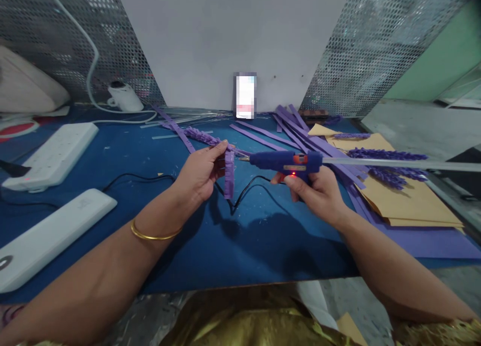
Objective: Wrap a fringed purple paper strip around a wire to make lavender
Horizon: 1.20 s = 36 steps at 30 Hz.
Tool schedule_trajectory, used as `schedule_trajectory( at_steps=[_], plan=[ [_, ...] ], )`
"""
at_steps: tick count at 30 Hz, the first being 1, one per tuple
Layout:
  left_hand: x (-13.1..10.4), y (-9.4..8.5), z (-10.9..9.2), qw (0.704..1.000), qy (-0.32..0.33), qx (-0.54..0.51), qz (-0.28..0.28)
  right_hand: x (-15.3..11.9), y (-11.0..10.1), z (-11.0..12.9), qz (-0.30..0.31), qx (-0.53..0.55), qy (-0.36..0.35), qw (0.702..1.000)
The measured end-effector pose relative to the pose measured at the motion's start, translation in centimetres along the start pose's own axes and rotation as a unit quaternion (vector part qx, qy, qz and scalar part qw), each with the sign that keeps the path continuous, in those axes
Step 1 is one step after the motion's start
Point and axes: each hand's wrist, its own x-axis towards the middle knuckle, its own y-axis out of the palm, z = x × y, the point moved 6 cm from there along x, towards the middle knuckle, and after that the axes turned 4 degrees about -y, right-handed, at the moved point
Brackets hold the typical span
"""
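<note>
Pinched in my left hand [199, 174] is a purple paper flower spike [203, 136], its frilled part pointing away to the upper left. A fringed purple paper strip [229, 178] hangs down from those fingertips. My right hand [323, 198] grips a blue hot glue gun [278, 160] with a red light lit on its side. The metal nozzle points left, close to the strip's upper end; whether it touches I cannot tell. A long, clear glue stick [376, 162] juts out of the gun's back toward the right.
Purple paper strips [293, 128] lie behind the gun. Finished purple flower spikes [387, 154] rest on tan paper sheets [417, 198] at right. On the left are a white power strip [56, 153] and a long white case [60, 235]. A black cord [131, 175] crosses the table; a phone [245, 96] stands behind.
</note>
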Motion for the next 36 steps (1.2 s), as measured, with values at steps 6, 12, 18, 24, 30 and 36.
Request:
schedule_trajectory(
  at_steps=[6,12,18,24,30,36],
  plan=[
    [0.1,-0.2,0.1,1.0,-0.009,-0.012,-0.019,1.3,-1.2,-2.3,-0.098,0.251,0.081,0.96],
    [0.0,-0.2,0.0,1.0,0.0,-0.019,-0.019,1.3,-0.9,-7.4,-0.194,0.302,0.282,0.89],
    [-1.3,1.0,0.8,0.999,-0.027,0.013,0.033,0.3,2.3,-7.7,-0.027,0.304,0.376,0.875],
    [-2.6,2.3,1.6,0.993,-0.047,0.045,0.101,1.0,0.4,-7.7,-0.04,-0.029,0.24,0.97],
    [-4.2,3.4,2.4,0.981,-0.064,0.093,0.157,1.8,-0.8,-4.6,-0.047,-0.23,0.05,0.971],
    [-6.0,4.7,4.4,0.951,-0.097,0.164,0.244,0.8,2.5,-2.7,0.087,0.197,0.11,0.97]
  ],
)
